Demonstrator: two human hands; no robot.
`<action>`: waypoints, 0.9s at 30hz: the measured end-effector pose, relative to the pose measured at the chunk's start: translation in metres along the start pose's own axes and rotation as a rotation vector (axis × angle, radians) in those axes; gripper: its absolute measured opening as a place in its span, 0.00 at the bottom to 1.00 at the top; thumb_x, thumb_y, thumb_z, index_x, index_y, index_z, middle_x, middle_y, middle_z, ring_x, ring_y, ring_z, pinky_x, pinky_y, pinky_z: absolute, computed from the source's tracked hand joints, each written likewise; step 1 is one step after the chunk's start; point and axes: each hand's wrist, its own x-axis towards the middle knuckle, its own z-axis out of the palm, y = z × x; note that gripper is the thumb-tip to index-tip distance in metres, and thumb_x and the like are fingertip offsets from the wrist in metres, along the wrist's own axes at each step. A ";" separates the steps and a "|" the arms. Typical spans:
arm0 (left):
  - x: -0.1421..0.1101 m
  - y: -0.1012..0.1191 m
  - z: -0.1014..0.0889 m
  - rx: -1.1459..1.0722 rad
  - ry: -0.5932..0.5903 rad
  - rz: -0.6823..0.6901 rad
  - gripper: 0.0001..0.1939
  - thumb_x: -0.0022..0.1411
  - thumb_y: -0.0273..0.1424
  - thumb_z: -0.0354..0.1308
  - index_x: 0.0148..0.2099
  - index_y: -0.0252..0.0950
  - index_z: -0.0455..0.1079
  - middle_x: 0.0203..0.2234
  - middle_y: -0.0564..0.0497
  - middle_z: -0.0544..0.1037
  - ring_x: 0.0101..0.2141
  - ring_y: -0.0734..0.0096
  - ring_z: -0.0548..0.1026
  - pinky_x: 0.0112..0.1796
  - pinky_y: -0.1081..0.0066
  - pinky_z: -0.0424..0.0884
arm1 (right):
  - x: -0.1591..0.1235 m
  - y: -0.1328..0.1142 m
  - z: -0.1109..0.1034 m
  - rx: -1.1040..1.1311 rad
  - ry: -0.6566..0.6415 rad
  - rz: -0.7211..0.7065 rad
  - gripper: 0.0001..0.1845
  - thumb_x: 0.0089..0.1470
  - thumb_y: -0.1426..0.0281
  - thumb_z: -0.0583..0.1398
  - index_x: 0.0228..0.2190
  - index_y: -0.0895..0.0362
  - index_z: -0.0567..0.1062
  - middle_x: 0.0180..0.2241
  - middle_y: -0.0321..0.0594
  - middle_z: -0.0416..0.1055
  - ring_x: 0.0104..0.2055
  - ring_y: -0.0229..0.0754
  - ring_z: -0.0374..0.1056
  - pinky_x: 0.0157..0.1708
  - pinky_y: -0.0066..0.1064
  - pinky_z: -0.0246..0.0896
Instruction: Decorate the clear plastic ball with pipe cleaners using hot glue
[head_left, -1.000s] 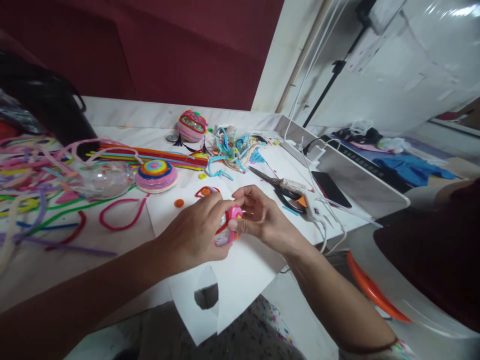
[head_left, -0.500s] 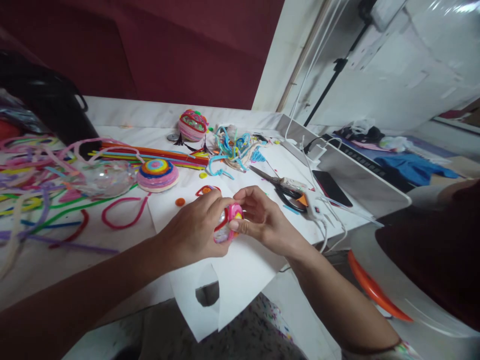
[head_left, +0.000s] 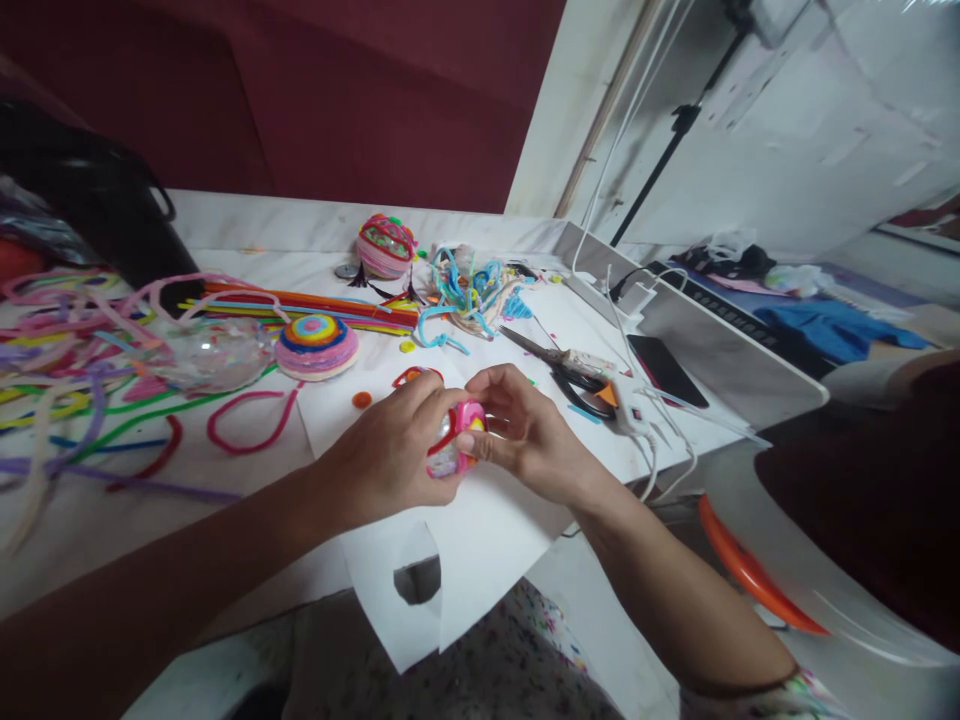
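Between my hands, over the white paper (head_left: 510, 540), is a small clear ball (head_left: 444, 458) partly covered in pink, red and yellow pipe cleaner. My left hand (head_left: 401, 435) wraps round its left side. On the right side, the thumb and fingers of my right hand (head_left: 529, 435) press against the pink and yellow coils. Much of the ball is hidden by my fingers. Just behind my left hand lies a red loop with an orange centre (head_left: 417, 376). An orange disc (head_left: 361, 400) sits to its left.
Scissors (head_left: 555, 360) and a white glue gun (head_left: 626, 395) with its cord lie at right, near a phone (head_left: 666, 370). Left are a striped dome (head_left: 315, 347), a clear plastic shell (head_left: 214, 355) and loose pipe cleaners (head_left: 124, 425). A decorated ball (head_left: 386, 246) stands at the back.
The view has shifted slightly. Both hands keep hold of the ball, with almost no change in their grip.
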 end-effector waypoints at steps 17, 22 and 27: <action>-0.001 -0.006 0.001 -0.081 0.061 0.059 0.25 0.51 0.26 0.59 0.53 0.34 0.63 0.45 0.42 0.72 0.47 0.59 0.72 0.46 0.62 0.73 | -0.002 0.007 0.000 -0.122 0.026 -0.098 0.21 0.52 0.66 0.67 0.42 0.52 0.63 0.39 0.36 0.67 0.41 0.39 0.66 0.41 0.34 0.65; 0.001 -0.007 -0.001 -0.058 0.045 0.097 0.26 0.51 0.26 0.59 0.54 0.35 0.63 0.45 0.43 0.73 0.47 0.59 0.73 0.47 0.62 0.73 | -0.001 0.007 0.000 -0.167 0.051 -0.086 0.21 0.51 0.66 0.67 0.42 0.51 0.63 0.38 0.36 0.68 0.39 0.39 0.66 0.39 0.34 0.65; 0.001 -0.008 -0.002 -0.025 0.038 0.101 0.26 0.50 0.27 0.59 0.54 0.36 0.63 0.44 0.43 0.73 0.46 0.57 0.73 0.47 0.60 0.73 | -0.001 0.006 0.002 -0.193 0.065 -0.096 0.19 0.52 0.66 0.66 0.41 0.51 0.63 0.37 0.35 0.69 0.38 0.39 0.66 0.38 0.33 0.65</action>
